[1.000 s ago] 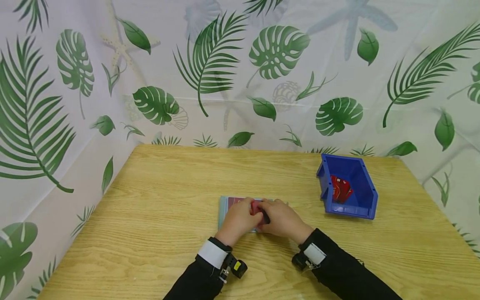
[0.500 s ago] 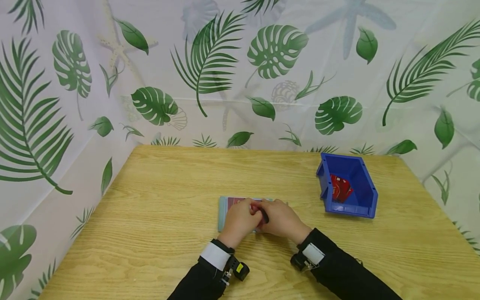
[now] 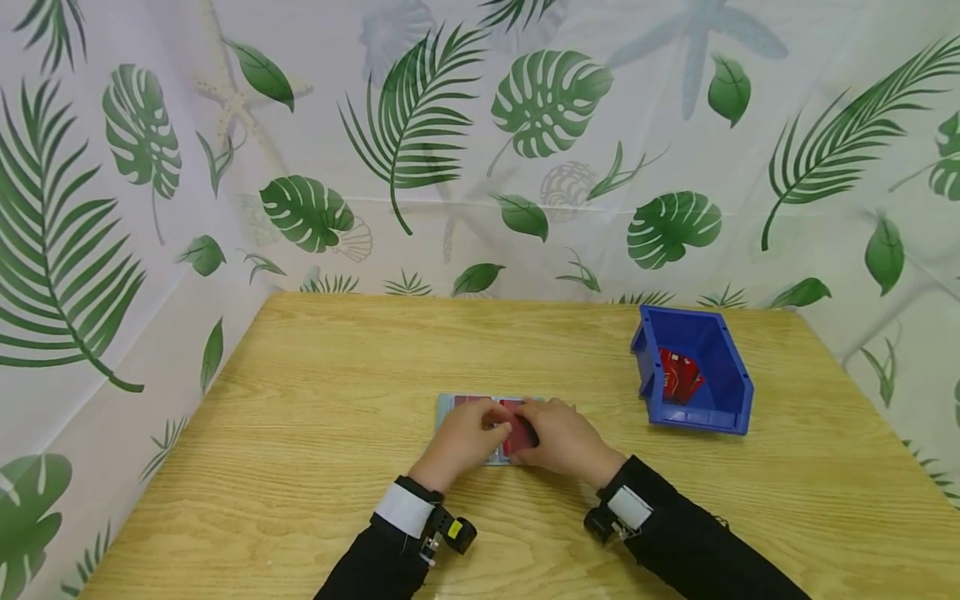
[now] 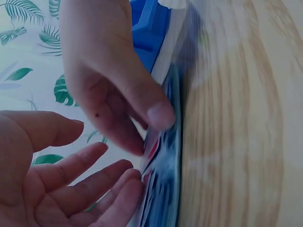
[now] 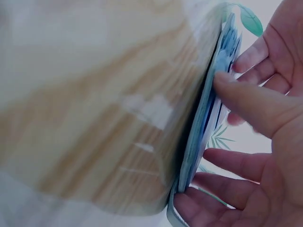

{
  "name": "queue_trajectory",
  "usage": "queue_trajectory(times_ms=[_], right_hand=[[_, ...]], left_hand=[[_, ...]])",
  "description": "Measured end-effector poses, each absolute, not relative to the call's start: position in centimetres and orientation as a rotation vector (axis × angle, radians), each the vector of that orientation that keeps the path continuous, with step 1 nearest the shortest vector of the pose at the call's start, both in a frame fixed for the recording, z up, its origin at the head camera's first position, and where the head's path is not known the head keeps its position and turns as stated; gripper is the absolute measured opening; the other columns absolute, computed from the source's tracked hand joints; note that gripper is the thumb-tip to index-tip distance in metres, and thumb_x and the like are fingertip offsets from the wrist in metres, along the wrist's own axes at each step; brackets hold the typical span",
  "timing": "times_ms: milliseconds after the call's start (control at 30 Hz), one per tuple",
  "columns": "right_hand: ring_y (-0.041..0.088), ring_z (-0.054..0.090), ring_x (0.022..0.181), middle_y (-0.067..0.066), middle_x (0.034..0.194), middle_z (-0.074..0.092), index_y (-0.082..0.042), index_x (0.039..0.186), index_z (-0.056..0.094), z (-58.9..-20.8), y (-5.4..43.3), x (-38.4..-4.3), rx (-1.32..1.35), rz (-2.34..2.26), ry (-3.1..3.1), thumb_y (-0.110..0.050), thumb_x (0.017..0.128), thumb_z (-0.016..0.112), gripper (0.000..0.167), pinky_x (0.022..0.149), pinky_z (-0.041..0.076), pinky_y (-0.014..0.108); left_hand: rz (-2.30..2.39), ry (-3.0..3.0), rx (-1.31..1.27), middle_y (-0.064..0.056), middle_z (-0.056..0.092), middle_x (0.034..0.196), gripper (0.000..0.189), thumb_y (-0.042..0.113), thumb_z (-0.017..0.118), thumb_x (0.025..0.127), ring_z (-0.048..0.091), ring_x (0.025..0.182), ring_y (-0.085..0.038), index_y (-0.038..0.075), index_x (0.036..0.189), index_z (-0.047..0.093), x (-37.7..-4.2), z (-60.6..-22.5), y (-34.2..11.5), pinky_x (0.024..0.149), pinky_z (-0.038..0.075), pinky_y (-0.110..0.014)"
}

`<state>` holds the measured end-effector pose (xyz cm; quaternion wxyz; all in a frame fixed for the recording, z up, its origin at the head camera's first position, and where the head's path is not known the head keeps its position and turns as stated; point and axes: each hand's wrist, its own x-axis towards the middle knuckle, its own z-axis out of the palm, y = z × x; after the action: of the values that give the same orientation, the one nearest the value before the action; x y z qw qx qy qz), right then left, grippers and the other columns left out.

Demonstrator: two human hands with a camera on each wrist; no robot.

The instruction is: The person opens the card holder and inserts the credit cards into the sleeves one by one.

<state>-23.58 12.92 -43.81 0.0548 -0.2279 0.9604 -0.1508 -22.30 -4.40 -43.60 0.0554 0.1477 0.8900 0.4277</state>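
Observation:
A light blue card holder (image 3: 444,410) with clear pockets lies flat on the table, seen edge-on in both wrist views. A red card (image 3: 517,435) shows on its right part, between the hands. My right hand (image 3: 567,439) grips the holder's right part: the thumb presses the near edge and the curled fingers reach over the far side. My left hand (image 3: 459,439) hovers over the left part with loosely bent, parted fingers and nothing between them. In the left wrist view, its fingertips (image 4: 135,182) come close to the pockets; whether they touch, I cannot tell.
A blue plastic bin (image 3: 697,419) stands at the back right of the wooden table (image 3: 337,358), with red cards (image 3: 678,377) inside. A leaf-patterned cloth (image 3: 450,167) hangs behind the table and along its left side.
My left hand has drawn back to the left from the right hand, and its thumb has come away from the red card, which shows more. My right hand has stayed on the holder.

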Motion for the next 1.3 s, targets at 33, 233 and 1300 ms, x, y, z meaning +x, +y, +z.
queue_trajectory(times_ms=[33, 233, 1300], right_hand=[[0.027, 0.058, 0.092, 0.013, 0.114, 0.066, -0.003, 0.125, 0.062, -43.8, 12.9, -23.7, -0.68, -0.455, 2.909, -0.036, 0.074, 0.084, 0.064, 0.076, 0.048, 0.042], [0.022, 0.061, 0.091, 0.01, 0.107, 0.067, 0.0, 0.119, 0.064, -43.4, 12.8, -24.4, -0.663, -0.464, 2.857, -0.031, 0.076, 0.084, 0.057, 0.081, 0.05, 0.039], [0.037, 0.052, 0.118, 0.021, 0.133, 0.053, 0.001, 0.136, 0.051, -43.1, 11.5, -24.6, -0.585, -0.316, 2.931, -0.035, 0.079, 0.081, 0.074, 0.1, 0.043, 0.049]], left_hand=[[1.3, 2.72, 0.438, -0.009, 0.069, 0.102, 0.019, 0.013, 0.062, 0.093, 0.065, 0.094, -0.024, 0.003, 0.109, 0.069, -22.4, -43.5, -4.8, 0.079, 0.052, -0.037], [1.181, 2.907, 0.32, -0.016, 0.067, 0.103, 0.026, 0.007, 0.072, 0.084, 0.062, 0.092, -0.028, 0.001, 0.109, 0.069, -23.1, -43.1, -7.0, 0.078, 0.05, -0.043], [1.0, 2.894, 0.158, -0.018, 0.065, 0.118, 0.043, 0.003, 0.076, 0.078, 0.06, 0.109, -0.033, 0.005, 0.12, 0.066, -23.1, -44.1, -8.3, 0.092, 0.048, -0.046]])
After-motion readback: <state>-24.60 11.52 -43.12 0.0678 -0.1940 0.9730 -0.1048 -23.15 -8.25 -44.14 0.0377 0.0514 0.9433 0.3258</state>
